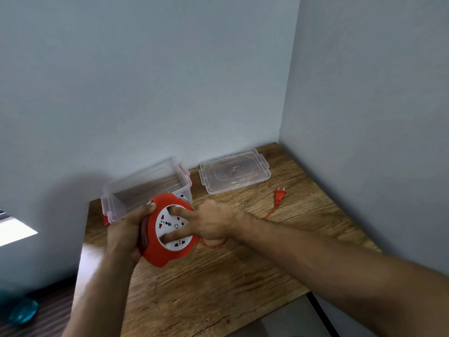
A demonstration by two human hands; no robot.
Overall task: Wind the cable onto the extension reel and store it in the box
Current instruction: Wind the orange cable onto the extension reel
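A round red extension reel [163,252] with a white socket face is held tilted above the wooden table [218,276]. My left hand [126,233] grips its left rim from behind. My right hand [211,222] lies on the white face, fingers spread into its recesses. The red cable [269,212] runs out from under my right hand across the table to its plug [280,194]. A loop of cable hangs below the reel's right side. The clear plastic box [145,186] with red latches stands open right behind the reel.
The box's clear lid [234,175] lies flat to the right of the box, near the wall corner. Walls close off the table's back and right sides. The floor lies beyond the left edge, with a blue object [23,312] on it.
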